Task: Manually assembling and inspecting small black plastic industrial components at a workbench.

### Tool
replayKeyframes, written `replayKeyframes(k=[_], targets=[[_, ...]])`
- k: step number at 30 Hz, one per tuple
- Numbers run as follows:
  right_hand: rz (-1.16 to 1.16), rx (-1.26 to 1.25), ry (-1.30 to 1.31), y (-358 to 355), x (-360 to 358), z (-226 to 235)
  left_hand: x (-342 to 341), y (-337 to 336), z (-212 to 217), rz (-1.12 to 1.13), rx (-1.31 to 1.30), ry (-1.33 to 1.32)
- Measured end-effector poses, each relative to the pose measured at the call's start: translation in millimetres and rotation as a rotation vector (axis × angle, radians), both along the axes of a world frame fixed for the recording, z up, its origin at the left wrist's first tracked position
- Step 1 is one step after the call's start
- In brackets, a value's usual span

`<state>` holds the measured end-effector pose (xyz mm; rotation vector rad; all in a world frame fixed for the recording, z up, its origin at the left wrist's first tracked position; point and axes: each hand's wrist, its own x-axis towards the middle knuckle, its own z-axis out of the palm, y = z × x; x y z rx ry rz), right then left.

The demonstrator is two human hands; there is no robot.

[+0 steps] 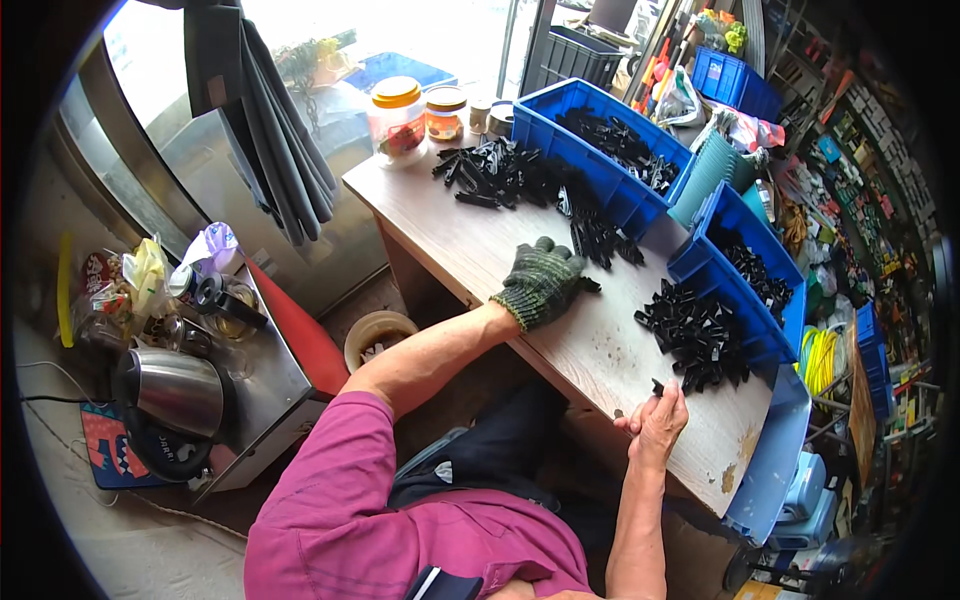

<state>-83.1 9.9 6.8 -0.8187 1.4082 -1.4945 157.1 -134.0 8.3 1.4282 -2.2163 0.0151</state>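
Head view: left hand (543, 284), gloved, palm down over the tabletop (600, 340), fingers bent; black piece (591, 286) juts out beside it, can't tell if gripped. Right hand (657, 425), bare, fingers curled, pinching second piece (657, 388) between thumb and fingers, over the near right part. Far pile (490, 172) of black pieces spreads beyond left hand, beside far bin (598, 190). Right pile (692, 330) lies just beyond right hand, beside right bin (742, 302). Both bins blue, holding more black pieces. Orange-lidded jar (397, 130) at far left corner.
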Motion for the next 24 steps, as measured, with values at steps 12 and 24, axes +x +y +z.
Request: replayKeyframes(k=[12,24], targets=[[-0.209,-0.036,-0.061,-12,-2,-7,-46,73,-3,-0.485,0.159,0.708],[-0.187,-0.012,-0.020,3,9,8,-99,97,-13,-0.509,0.343,0.779]])
